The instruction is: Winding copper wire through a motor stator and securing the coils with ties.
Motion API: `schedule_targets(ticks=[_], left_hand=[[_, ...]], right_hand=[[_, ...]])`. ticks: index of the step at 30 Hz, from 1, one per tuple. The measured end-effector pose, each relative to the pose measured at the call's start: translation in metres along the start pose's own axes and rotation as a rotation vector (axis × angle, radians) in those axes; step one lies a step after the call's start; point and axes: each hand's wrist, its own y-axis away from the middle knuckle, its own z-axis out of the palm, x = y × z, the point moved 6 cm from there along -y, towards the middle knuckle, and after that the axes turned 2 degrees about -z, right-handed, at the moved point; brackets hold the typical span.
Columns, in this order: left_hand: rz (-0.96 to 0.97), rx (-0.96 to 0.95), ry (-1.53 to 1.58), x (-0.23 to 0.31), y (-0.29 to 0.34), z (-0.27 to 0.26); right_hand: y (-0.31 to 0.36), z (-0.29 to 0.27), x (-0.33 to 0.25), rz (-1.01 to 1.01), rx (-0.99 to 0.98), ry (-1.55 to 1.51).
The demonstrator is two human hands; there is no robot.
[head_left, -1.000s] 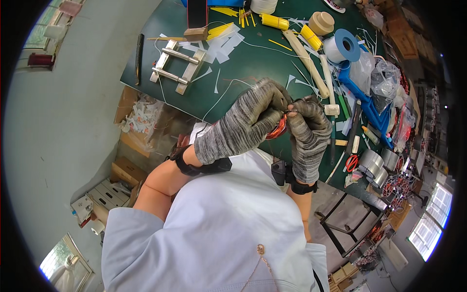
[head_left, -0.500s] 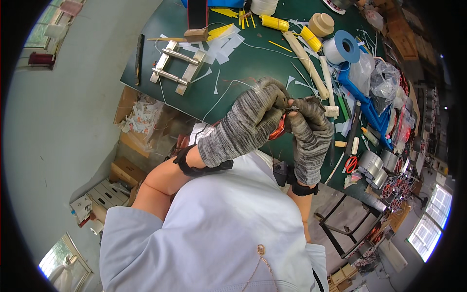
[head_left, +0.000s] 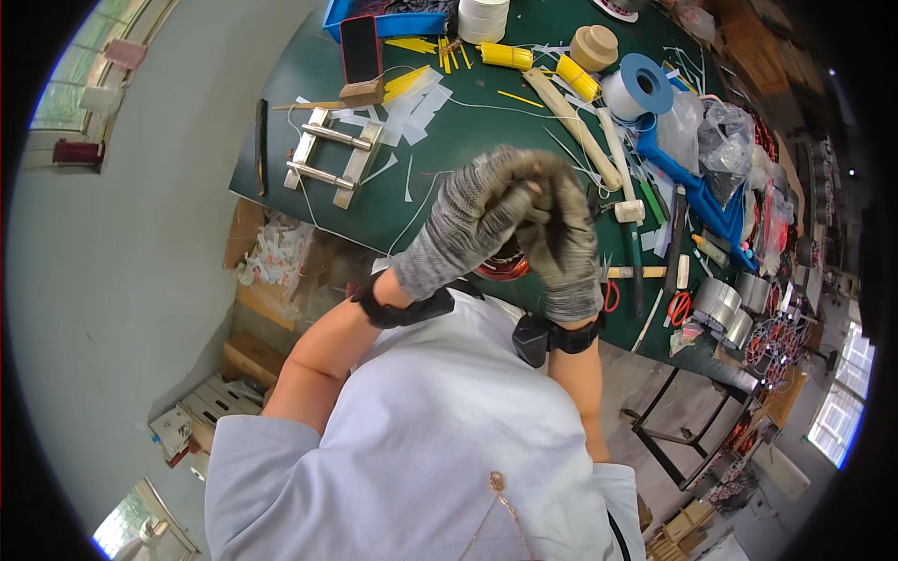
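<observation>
Both my hands wear grey knitted gloves with the fingertips bare, and they meet over the near edge of the green table [head_left: 412, 178]. My left hand [head_left: 482, 208] is closed, its fingers curled against those of the other. My right hand [head_left: 567, 241], slightly smeared by motion, bends over with its fingertips pressed in at the same spot. Whatever they pinch is hidden between the fingers. Just below and behind them shows part of a coil of reddish-copper wire [head_left: 505, 266], mostly covered by the gloves.
Left on the table stands a metal frame with two rods [head_left: 335, 154]. Farther back are a phone on a stand [head_left: 361, 51], yellow strips [head_left: 506, 56] and a blue-white spool [head_left: 633, 86]. To the right lie a white-headed mallet [head_left: 630, 211], red-handled scissors [head_left: 679, 309] and metal cylinders [head_left: 716, 304].
My hands have drawn closer together, and the right has swung inward and up over the fingers of the left. Red-handled scissors beside my right wrist have come into sight. The view has shifted slightly.
</observation>
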Motion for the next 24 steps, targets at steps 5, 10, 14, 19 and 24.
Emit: schedule_targets(ticks=[5, 10, 14, 19, 24], left_hand=[[0.214, 0.133, -0.383, 0.029, -0.016, -0.03], [0.004, 0.199, -0.202, 0.06, -0.015, -0.157], [-0.237, 0.2, -0.584, 0.094, -0.012, -0.199], [0.68, -0.433, -1.374, 0.104, -0.039, -0.046], [0.114, -0.204, 0.089, 0.078, -0.065, -0.086]], right_hand=[[-0.016, -0.037, -0.025, 0.031, -0.135, -0.262], [0.016, -0.221, -0.178, -0.266, -0.033, -0.134], [0.047, -0.293, -0.248, -0.652, 0.415, 0.312], [0.008, -0.02, -0.118, -0.844, -0.098, 1.42], [-0.026, 0.074, -0.037, -0.112, -0.458, 1.067]])
